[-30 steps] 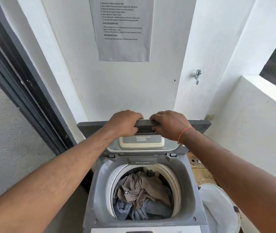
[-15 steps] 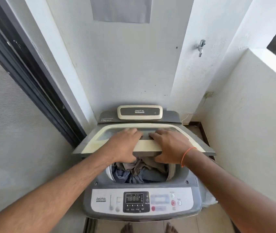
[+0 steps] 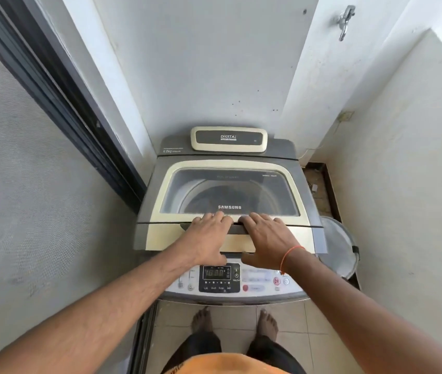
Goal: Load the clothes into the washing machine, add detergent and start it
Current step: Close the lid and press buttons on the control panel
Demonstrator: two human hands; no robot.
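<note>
door [image 3: 52, 109]: dark frame, far left of frame, runs top left down to mid.
left hand [image 3: 209, 238]: mid frame, flat on lid, fingers straight & a bit apart, holds nothing.
washing machine [image 3: 147, 211]: center of frame, gray w/ cream trim.
lid [image 3: 230, 168]: down flat, see-thru window, word SAMSUNG near the fingertips.
clothes: can't tell thru the dark window.
panel [image 3: 257, 276]: low center, under the wrists, small screen w/ lit numbers [image 3: 214, 272], red button to its right.
feet [image 3: 201, 318]: bare, bottom center, on tile floor.
right hand [image 3: 265, 238]: just right of left hand, flat on lid, fingers straight, holds nothing, orange band [image 3: 288, 255] on wrist.
basket [image 3: 338, 247]: white, right of machine, mid right of frame.
tap [image 3: 345, 21]: on wall, top right.
</note>
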